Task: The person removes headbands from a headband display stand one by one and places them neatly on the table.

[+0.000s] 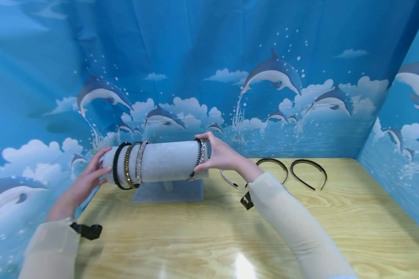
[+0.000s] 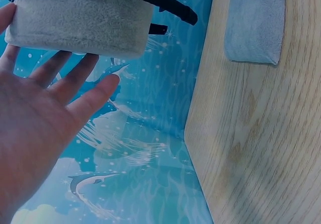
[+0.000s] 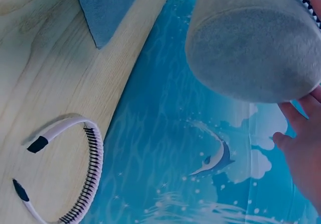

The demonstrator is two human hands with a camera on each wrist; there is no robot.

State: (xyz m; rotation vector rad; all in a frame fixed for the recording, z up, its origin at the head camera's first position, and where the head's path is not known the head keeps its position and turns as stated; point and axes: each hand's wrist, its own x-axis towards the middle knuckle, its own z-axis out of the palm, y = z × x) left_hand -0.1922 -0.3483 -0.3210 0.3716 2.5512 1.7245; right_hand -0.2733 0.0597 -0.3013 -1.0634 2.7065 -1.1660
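Okay, my left hand (image 1: 83, 184) grips the roll (image 1: 171, 161) at its left end; my right hand (image 1: 221, 153) pinches the sparkly headband (image 1: 200, 153) around its right end. I'd brace, then press both sides evenly.

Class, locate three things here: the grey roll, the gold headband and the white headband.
Grey roll (image 1: 171, 161), head view: bare middle.
Gold headband (image 1: 126, 164), head view: middle of the band.
White headband (image 3: 100, 156), right wrist view: outer curve.

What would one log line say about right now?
left hand: holding left end of roll | right hand: gripping rightmost silver headband on roll | table: three loose headbands
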